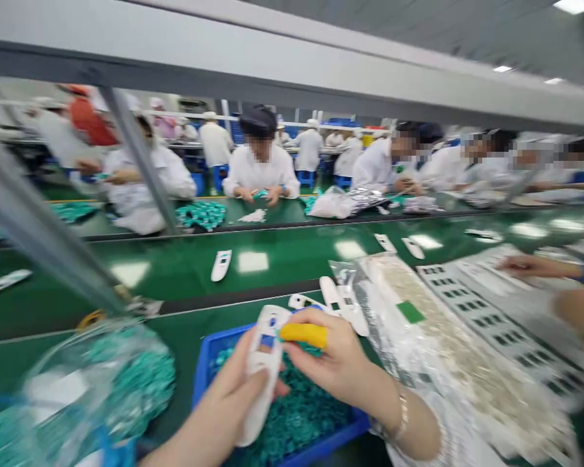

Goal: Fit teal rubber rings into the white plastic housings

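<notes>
Left hand (233, 386), clamped on the casing (271, 364), should brace it squarely; right hand (339, 355) at its edge (pinch unclear).

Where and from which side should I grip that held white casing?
Take the white casing by the long edges of its lower half, probably from the left: that stretch is slender and plain, while the right hand crowds the upper right side.

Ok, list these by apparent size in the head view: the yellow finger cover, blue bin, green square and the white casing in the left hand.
Largest to smallest:
1. Blue bin
2. White casing, partly covered by fingers
3. Yellow finger cover
4. Green square
</notes>
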The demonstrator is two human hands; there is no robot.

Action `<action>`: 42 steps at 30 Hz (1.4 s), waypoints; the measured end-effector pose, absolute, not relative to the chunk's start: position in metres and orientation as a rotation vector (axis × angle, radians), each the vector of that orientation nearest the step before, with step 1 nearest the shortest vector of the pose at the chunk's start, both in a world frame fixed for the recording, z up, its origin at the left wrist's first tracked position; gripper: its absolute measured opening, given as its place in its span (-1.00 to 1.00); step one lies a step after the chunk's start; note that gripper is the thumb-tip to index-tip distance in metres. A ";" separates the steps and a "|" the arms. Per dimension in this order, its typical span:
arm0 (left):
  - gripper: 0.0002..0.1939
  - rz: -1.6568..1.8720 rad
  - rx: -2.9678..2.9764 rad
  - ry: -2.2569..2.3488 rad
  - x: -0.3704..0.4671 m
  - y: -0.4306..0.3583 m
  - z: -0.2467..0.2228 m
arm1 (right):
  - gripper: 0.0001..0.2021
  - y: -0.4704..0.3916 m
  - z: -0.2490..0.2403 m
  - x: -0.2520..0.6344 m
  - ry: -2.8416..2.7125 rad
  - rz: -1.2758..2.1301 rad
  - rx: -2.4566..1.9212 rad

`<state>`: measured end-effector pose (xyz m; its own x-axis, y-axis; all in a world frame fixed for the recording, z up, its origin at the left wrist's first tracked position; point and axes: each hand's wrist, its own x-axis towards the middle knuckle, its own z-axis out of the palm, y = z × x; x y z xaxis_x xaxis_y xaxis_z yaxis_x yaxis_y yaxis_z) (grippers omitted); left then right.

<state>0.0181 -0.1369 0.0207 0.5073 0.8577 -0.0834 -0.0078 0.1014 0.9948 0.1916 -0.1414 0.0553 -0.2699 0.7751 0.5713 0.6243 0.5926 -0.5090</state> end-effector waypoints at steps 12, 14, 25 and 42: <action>-0.40 0.777 1.157 0.678 0.035 -0.146 0.036 | -0.70 -0.138 0.046 0.196 -2.020 -0.181 -1.091; -0.44 0.808 1.180 0.660 0.034 -0.146 0.037 | -0.68 -0.137 0.045 0.196 -2.015 -0.171 -1.071; -0.81 0.960 1.009 0.641 0.036 -0.132 0.031 | -0.60 -0.141 0.036 0.194 -2.110 -0.156 -0.926; -0.85 1.083 1.745 0.988 0.031 -0.133 0.023 | -0.80 -0.136 0.045 0.180 -1.637 0.860 -1.194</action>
